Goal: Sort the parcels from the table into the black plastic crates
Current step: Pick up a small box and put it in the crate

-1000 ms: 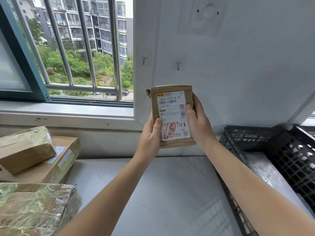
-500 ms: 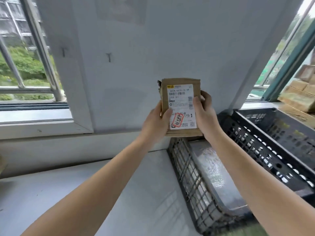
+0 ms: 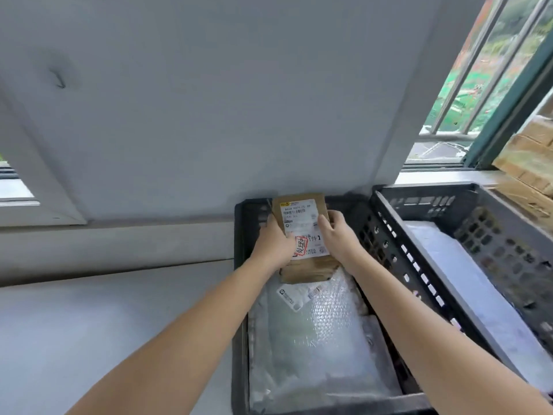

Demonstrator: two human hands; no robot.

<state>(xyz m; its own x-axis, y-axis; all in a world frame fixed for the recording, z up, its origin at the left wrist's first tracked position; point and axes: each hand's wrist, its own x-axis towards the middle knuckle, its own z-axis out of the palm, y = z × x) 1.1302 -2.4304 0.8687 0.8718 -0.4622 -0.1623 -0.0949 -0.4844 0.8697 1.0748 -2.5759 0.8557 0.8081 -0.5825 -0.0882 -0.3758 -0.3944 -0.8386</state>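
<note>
A small brown cardboard parcel (image 3: 302, 217) with a white label and a red stamp is gripped by both hands, my left hand (image 3: 273, 242) on its left edge and my right hand (image 3: 335, 232) on its right edge. It is inside the far end of the near black plastic crate (image 3: 241, 295), over a bubble-wrap parcel (image 3: 317, 333) that lies flat in the crate. Whether the brown parcel rests on something beneath it I cannot tell. A second black crate (image 3: 419, 199) stands to the right with a white flat parcel (image 3: 466, 280) in it.
The grey table top (image 3: 104, 330) stretches to the left of the crates. A wall (image 3: 224, 115) rises right behind the crates, with barred windows on both sides. Brown cardboard boxes (image 3: 529, 163) are stacked at the far right by the window sill.
My view has swung right and down. Both hands have lowered the brown parcel from in front of the wall into the far end of the near crate.
</note>
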